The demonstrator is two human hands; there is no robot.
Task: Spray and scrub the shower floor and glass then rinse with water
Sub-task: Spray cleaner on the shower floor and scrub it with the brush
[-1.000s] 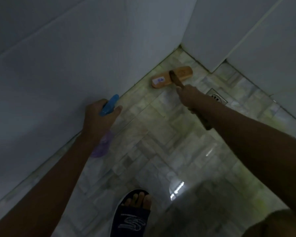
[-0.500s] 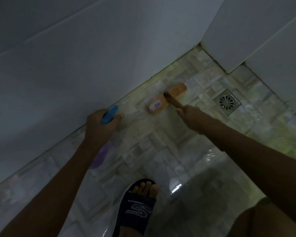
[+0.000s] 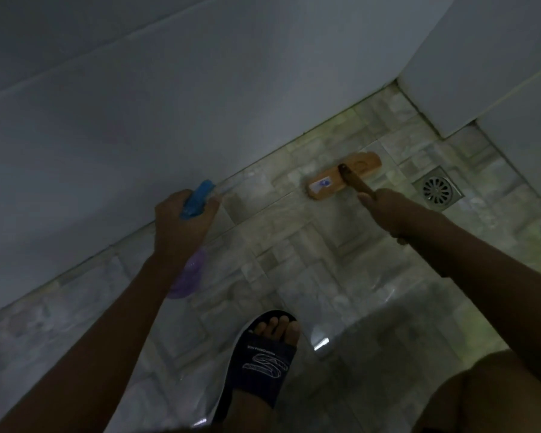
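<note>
Left hand (image 3: 181,226): wrapped round the neck of the spray bottle (image 3: 189,276). The blue trigger end sticks out past the fingers and the purple body hangs under the wrist.
Right hand: the right hand (image 3: 384,210) is closed tight round the brush handle (image 3: 356,181), gripping low down near the head.
Brush head (image 3: 344,176): wooden block lying flat on the shower floor (image 3: 294,245), near the foot of the wall (image 3: 169,120), between the bottle and the drain (image 3: 438,189).
Step, I reckon: scrubbing along the wall edge with the spray kept ready.
Feel of the brush: stiff wood, light enough for one hand. The low grip looks right to me, since it puts weight over the bristles.
Feel of the bottle: thin plastic, probably slick if wet, so hold it at the neck with a finger for the trigger.
Not sure: it's pretty dim, so I can't tell if a finger is actually on the trigger.
Watch out: the tiles look shiny and wet, and there's a foot in a slipper (image 3: 263,360) right on them.
</note>
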